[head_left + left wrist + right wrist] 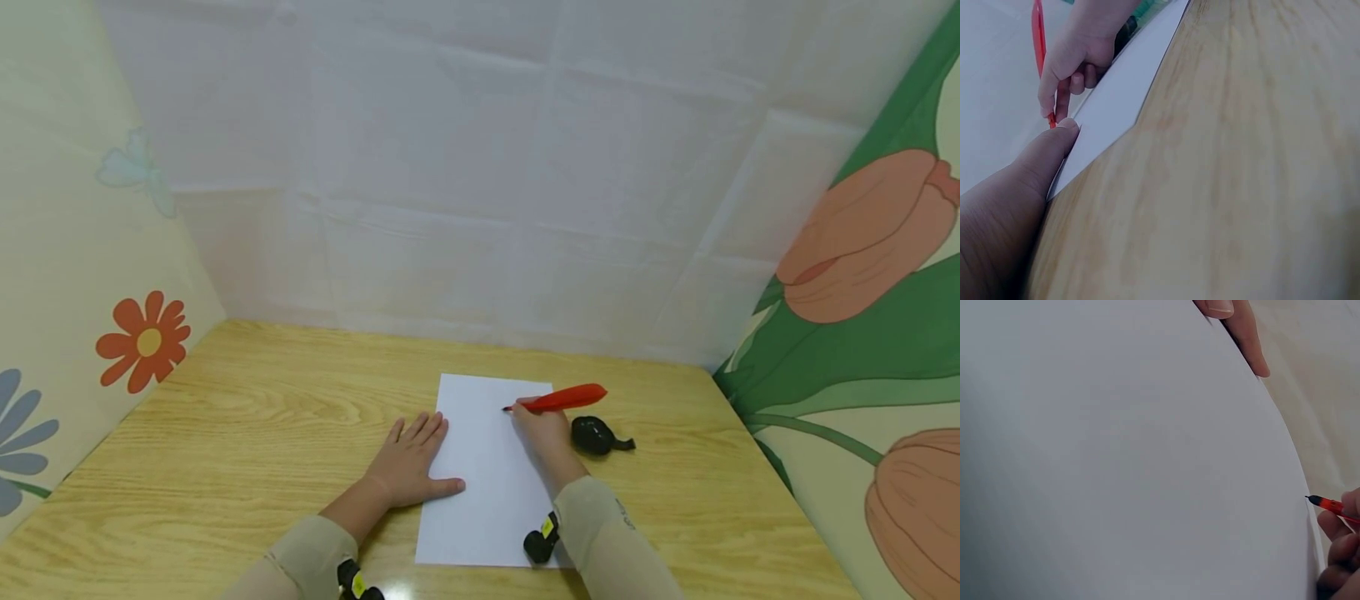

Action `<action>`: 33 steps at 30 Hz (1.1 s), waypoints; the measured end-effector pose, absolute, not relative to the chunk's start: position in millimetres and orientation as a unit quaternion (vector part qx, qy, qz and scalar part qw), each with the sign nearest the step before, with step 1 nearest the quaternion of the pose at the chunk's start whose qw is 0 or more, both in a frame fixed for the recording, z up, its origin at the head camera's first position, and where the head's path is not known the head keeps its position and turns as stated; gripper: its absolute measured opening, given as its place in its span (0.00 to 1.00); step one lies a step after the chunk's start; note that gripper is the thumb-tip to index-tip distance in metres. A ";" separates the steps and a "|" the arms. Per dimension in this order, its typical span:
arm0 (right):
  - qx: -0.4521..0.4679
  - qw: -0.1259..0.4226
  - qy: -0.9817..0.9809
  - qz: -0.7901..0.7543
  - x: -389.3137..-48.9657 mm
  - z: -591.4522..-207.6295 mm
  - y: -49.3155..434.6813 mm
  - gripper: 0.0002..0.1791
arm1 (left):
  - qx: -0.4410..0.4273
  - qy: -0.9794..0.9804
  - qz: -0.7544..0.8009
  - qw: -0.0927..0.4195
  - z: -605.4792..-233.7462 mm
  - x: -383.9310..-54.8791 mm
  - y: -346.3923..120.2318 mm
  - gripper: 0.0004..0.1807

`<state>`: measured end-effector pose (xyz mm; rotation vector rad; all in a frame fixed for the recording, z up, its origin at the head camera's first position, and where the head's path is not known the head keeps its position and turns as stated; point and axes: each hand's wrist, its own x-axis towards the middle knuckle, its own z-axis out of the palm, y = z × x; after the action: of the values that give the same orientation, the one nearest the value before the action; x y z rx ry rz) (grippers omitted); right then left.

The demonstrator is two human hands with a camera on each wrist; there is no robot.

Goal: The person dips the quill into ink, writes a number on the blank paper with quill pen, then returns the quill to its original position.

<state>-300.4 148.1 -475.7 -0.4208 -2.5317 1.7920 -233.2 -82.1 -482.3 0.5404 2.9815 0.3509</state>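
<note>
A blank white sheet of paper (480, 517) lies upright before the person on the wooden table. My left hand (408, 462) rests flat at its left edge, fingers spread and thumb on the sheet. My right hand (546, 433) pinches a red feather-shaped pen (570, 397) near its dark tip, over the upper right part of the paper. In the right wrist view the pen (1330, 506) points its fine black tip at the sheet; whether it touches cannot be told. Curled fingers of the right hand (1079, 62) show in the left wrist view.
Right of the right hand sits a glossy black rounded object (594, 436) with a short tail. The wooden tabletop (285, 417) meets a white sheet backdrop (420, 275) behind. Flower-printed panels (832, 333) stand at both sides. Small black devices (540, 543) are strapped at the wrists.
</note>
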 end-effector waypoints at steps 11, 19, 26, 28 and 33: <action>-0.132 -0.009 -0.811 0.569 -297.9 -472.0 147.8 0.17 | 0.178 0.976 0.116 0.040 -485.4 -234.4 -82.7 0.59; -0.133 -0.028 -0.811 0.569 -297.9 -472.6 147.4 0.18 | 0.178 0.976 0.117 0.033 -488.0 -233.8 -82.8 0.59; -0.137 -0.028 -0.805 0.577 -298.4 -472.2 145.6 0.17 | 0.177 0.976 0.115 0.045 -484.0 -234.6 -81.9 0.59; -0.137 -0.027 -0.804 0.578 -298.2 -472.2 145.4 0.17 | 0.177 0.976 0.114 0.047 -483.0 -234.1 -81.3 0.59; -0.136 -0.025 -0.805 0.577 -297.5 -472.6 145.1 0.18 | 0.174 0.977 0.113 0.050 -480.8 -232.3 -80.2 0.59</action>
<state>-297.5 145.1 -472.6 -0.4336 -2.5691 1.8422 -232.3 -80.2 -480.8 0.5306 2.9743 0.3455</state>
